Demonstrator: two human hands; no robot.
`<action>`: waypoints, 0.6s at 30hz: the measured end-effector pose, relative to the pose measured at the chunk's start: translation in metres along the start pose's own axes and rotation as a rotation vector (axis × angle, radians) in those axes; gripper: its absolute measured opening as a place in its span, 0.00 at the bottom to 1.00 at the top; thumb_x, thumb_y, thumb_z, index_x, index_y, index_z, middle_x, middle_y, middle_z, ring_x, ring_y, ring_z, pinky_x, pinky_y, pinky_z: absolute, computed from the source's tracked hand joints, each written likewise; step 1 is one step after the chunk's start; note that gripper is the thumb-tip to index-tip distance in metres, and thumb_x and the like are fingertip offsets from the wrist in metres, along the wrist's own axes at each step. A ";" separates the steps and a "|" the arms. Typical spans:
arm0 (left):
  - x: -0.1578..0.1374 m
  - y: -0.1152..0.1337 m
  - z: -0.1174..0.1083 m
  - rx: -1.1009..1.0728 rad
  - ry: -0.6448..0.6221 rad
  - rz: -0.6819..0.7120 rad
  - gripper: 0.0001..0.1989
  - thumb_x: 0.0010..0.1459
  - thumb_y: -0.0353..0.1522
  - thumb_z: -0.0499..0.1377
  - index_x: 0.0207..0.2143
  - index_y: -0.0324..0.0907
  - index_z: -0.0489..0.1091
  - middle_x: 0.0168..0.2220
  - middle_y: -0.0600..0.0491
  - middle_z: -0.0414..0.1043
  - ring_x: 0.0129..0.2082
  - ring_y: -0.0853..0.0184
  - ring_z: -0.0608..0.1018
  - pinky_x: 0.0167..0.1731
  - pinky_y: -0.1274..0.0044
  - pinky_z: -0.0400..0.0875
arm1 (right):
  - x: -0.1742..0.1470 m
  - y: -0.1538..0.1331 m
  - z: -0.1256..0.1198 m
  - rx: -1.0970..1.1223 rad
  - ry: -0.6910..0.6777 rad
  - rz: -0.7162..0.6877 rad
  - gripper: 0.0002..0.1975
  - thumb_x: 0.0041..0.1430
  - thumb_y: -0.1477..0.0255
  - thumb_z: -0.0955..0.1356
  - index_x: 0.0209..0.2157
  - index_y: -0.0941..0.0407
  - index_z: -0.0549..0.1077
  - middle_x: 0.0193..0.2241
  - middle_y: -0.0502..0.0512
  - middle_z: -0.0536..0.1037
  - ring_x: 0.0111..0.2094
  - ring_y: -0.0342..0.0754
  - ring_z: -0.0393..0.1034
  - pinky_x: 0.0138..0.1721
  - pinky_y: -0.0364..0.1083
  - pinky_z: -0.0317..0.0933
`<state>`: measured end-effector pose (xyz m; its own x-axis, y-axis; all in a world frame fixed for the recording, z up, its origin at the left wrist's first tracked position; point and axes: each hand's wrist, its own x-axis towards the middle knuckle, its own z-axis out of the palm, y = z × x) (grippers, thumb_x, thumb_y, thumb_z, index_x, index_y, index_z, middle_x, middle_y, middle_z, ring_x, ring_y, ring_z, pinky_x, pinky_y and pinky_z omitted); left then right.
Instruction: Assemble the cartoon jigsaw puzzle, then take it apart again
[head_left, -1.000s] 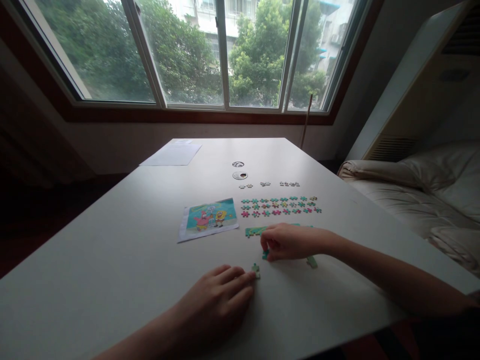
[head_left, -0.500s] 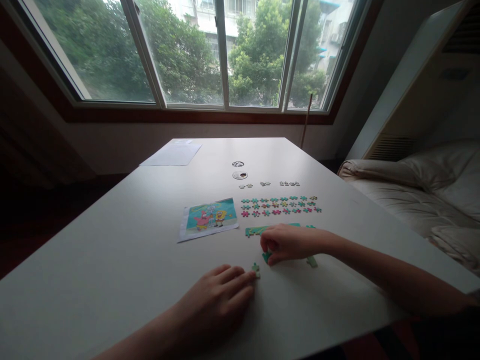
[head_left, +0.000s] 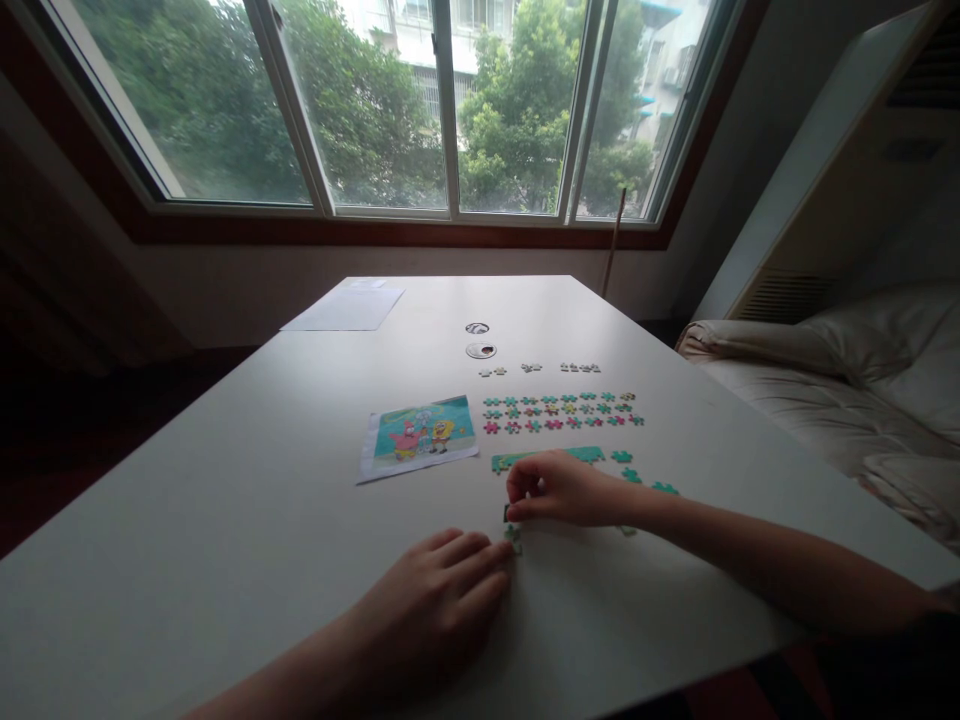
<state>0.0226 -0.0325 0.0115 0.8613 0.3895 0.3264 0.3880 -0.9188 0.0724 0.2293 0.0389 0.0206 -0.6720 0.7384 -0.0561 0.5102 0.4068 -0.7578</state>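
Observation:
My left hand point(head_left: 442, 590) rests on the white table, fingers bent together, the index fingertip pressing a pale green puzzle piece point(head_left: 513, 537) flat; its thumb is hidden. Just beyond, my right hand point(head_left: 551, 490) pinches a dark green puzzle piece point(head_left: 506, 513) between thumb and forefinger, close to the pale one. Whether the two pieces touch I cannot tell. Behind my right hand lies a joined green strip of puzzle point(head_left: 585, 456), partly covered by the fingers. Loose teal pieces point(head_left: 628, 475) are around my right wrist, and one pale piece point(head_left: 627, 530) shows beneath it.
A cartoon picture sheet point(head_left: 420, 435) lies left of rows of loose puzzle pieces point(head_left: 551, 409). Farther back are grey pieces point(head_left: 580, 368) and two round items point(head_left: 481, 351). White paper point(head_left: 345, 310) covers the far left corner. A sofa point(head_left: 795, 370) stands at the right.
My right hand has moved left with the dark green piece, bringing it up to the pale piece. More teal pieces show behind its wrist. My left hand has stayed in place.

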 end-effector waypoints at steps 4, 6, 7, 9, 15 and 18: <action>-0.001 0.000 0.001 0.003 -0.013 0.000 0.09 0.59 0.24 0.48 0.39 0.37 0.66 0.43 0.46 0.71 0.38 0.61 0.73 0.36 0.70 0.70 | 0.001 -0.002 0.003 0.125 -0.032 0.032 0.08 0.47 0.69 0.70 0.28 0.60 0.73 0.23 0.50 0.74 0.25 0.40 0.65 0.26 0.39 0.57; -0.001 -0.001 0.001 0.002 -0.008 0.003 0.09 0.59 0.25 0.48 0.39 0.37 0.66 0.41 0.46 0.71 0.38 0.62 0.73 0.36 0.70 0.70 | 0.001 -0.004 0.004 0.111 -0.014 0.049 0.08 0.47 0.70 0.71 0.28 0.60 0.74 0.23 0.50 0.74 0.24 0.40 0.65 0.25 0.38 0.56; -0.001 -0.001 0.001 0.001 -0.005 0.004 0.09 0.60 0.25 0.48 0.39 0.37 0.66 0.41 0.46 0.71 0.37 0.62 0.73 0.35 0.70 0.70 | 0.001 -0.005 0.005 0.091 0.001 0.056 0.07 0.47 0.70 0.71 0.28 0.60 0.74 0.23 0.50 0.74 0.24 0.40 0.65 0.24 0.38 0.55; -0.002 0.000 0.001 -0.001 0.000 0.003 0.09 0.59 0.25 0.48 0.39 0.37 0.66 0.41 0.46 0.71 0.38 0.62 0.73 0.35 0.70 0.70 | 0.001 -0.006 0.006 0.044 0.029 0.058 0.06 0.47 0.71 0.71 0.28 0.59 0.75 0.22 0.50 0.73 0.23 0.39 0.64 0.23 0.38 0.54; -0.001 0.000 0.001 -0.002 -0.002 0.004 0.10 0.59 0.24 0.48 0.40 0.37 0.66 0.43 0.46 0.71 0.38 0.60 0.73 0.35 0.70 0.70 | 0.001 -0.005 0.006 -0.076 0.066 0.027 0.06 0.47 0.71 0.70 0.28 0.59 0.76 0.22 0.50 0.73 0.24 0.39 0.63 0.24 0.38 0.53; -0.001 -0.001 0.001 -0.002 -0.001 0.008 0.10 0.59 0.24 0.48 0.40 0.37 0.66 0.44 0.46 0.71 0.38 0.61 0.73 0.36 0.70 0.70 | 0.000 -0.002 0.007 -0.152 0.085 -0.014 0.07 0.47 0.69 0.71 0.28 0.58 0.76 0.23 0.50 0.73 0.25 0.40 0.63 0.25 0.38 0.54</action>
<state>0.0221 -0.0321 0.0099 0.8647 0.3818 0.3263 0.3802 -0.9222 0.0713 0.2239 0.0342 0.0178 -0.6356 0.7719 0.0138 0.5803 0.4895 -0.6509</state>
